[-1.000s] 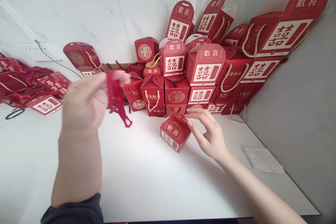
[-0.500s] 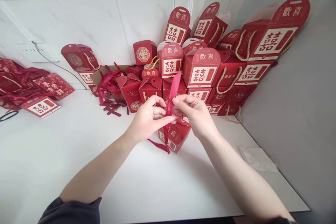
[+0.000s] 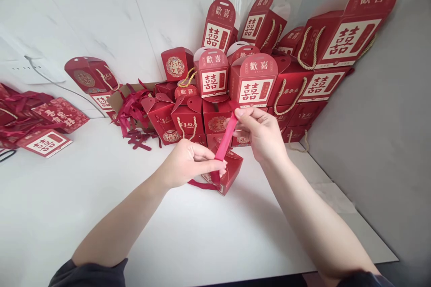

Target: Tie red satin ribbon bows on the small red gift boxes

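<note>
A bright red ribbon [image 3: 226,138] runs stretched between my two hands in the middle of the view. My left hand [image 3: 193,163] pinches its lower part between thumb and fingers. Higher and to the right, my right hand [image 3: 261,132] pinches the ribbon near its upper end. Below my left hand the ribbon's tail hangs and trails left over a small red gift box [image 3: 232,170]. This box stands on the white table [image 3: 188,233], partly hidden behind the ribbon and my left fingers.
Behind my hands, stacked red gift boxes [image 3: 254,83] with rope handles line the tiled wall. An open cardboard box [image 3: 117,101] of loose ribbons [image 3: 134,105] stands to their left. Red bags [image 3: 20,119] and a card [image 3: 47,142] lie far left. A grey wall [image 3: 377,143] bounds the right.
My right hand has moved up and right along the ribbon, away from my left hand. The ribbon between them is now pulled out longer. The camera view has shifted slightly.
</note>
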Demonstrator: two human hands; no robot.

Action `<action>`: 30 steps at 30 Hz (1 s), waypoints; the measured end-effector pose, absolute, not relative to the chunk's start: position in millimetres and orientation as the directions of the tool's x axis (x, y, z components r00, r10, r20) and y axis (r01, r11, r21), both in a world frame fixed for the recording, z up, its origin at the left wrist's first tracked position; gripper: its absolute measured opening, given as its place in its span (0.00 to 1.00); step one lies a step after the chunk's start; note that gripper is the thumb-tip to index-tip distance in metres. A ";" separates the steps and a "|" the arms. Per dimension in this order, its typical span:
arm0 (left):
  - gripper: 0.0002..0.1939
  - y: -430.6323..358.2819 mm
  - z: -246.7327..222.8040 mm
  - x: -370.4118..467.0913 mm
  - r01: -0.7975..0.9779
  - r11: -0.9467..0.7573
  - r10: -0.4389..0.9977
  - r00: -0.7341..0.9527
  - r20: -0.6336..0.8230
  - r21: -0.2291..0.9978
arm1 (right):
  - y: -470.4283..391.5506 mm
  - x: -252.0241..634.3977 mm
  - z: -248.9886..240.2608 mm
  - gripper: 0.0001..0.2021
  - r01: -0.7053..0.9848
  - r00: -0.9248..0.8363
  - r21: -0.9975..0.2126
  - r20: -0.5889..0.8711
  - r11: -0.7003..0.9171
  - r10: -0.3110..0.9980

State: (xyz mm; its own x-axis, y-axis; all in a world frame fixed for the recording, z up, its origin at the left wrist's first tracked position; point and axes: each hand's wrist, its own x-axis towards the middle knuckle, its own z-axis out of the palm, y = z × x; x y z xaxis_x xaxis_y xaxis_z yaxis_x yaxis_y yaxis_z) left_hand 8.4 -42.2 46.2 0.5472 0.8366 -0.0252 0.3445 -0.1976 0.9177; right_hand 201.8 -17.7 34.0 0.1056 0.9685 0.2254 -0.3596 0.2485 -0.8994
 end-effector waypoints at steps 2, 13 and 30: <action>0.10 -46.3 47.3 9.3 0.329 -0.184 0.800 0.598 -0.053 0.926 | -14.2 209.7 37.0 0.11 -0.405 0.175 -0.869 0.230 0.283 0.957; 0.09 -64.5 52.8 19.8 0.450 -0.198 0.512 0.805 -0.299 0.871 | -2.6 279.5 64.8 0.11 -0.660 0.512 -0.610 0.061 0.438 0.857; 0.18 -76.4 44.3 8.1 0.354 -0.787 0.085 0.873 -0.480 0.505 | -27.6 338.8 72.6 0.19 -0.603 0.428 -0.667 0.193 0.437 0.883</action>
